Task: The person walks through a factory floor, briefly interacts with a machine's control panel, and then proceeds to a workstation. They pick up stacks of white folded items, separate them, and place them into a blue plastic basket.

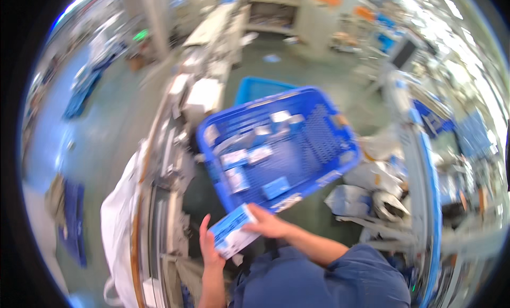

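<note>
A blue-and-white box (232, 232) is held between my two hands in front of my body, just below the near rim of a blue plastic basket (324, 143). My right hand (268, 224) grips the box's right end. At its left end my left hand (209, 244) presses against it, its fingers pointing up along the side. Inside the basket lie several similar boxes, mostly toward its left side. One blue box (275, 187) lies apart from them near the front wall. Motion blur hides the fine detail.
Behind the basket shows a lighter blue crate (257, 89). A long bench or conveyor line (175, 122) runs along the left, with a white sheet (119, 212) hanging beside it. White bags (372, 175) are piled at the right, next to a blue-edged frame (427, 191).
</note>
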`<state>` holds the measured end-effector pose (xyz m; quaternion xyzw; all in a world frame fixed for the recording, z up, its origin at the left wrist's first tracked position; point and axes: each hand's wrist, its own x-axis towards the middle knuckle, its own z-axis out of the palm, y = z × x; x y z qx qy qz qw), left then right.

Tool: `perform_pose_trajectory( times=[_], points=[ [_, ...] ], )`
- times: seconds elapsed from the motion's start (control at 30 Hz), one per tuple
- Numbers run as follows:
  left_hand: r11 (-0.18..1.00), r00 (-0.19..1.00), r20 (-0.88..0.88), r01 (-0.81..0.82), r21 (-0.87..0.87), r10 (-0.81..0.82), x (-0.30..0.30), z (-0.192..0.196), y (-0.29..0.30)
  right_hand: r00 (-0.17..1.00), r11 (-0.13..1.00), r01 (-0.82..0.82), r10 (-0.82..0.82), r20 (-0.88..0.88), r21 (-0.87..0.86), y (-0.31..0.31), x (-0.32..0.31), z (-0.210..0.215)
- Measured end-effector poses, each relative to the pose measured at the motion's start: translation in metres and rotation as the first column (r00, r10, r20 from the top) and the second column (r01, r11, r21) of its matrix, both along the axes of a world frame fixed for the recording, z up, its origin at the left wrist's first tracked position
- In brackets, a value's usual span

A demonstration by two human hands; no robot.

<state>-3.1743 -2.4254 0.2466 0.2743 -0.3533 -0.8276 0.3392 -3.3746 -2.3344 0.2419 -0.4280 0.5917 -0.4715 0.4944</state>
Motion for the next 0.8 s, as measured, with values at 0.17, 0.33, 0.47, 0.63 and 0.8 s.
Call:
perform_pose_trajectory(
  times=[0.17,0.33,0.47,0.63,0.8],
  points=[
    [0.942,0.995,0.037,0.076,0.327,-0.093,0.053,-0.043,0.04,0.973,0.981,0.179,-0.166,0.159,-0.073,0.068,0.066,0.018],
    [0.948,0.996,0.039,0.068,0.31,-0.084,0.057,0.002,0.085,0.9,0.91,0.413,-0.4,-0.17,0.044,0.116,0.12,0.045],
    [0.94,0.978,0.102,0.14,0.311,-0.179,0.049,-0.022,0.098,0.898,0.938,0.315,-0.343,-0.274,-0.142,0.154,0.105,0.045],
    [0.99,1.0,-0.019,0.018,0.141,-0.015,0.058,0.037,0.09,0.646,0.503,0.52,-0.76,-0.067,-0.69,0.23,0.029,0.155],
    [0.908,0.939,0.173,0.335,-0.252,-0.299,-0.034,0.063,0.204,0.782,0.714,0.586,-0.622,0.038,-0.383,0.24,0.07,0.063]
  ],
)
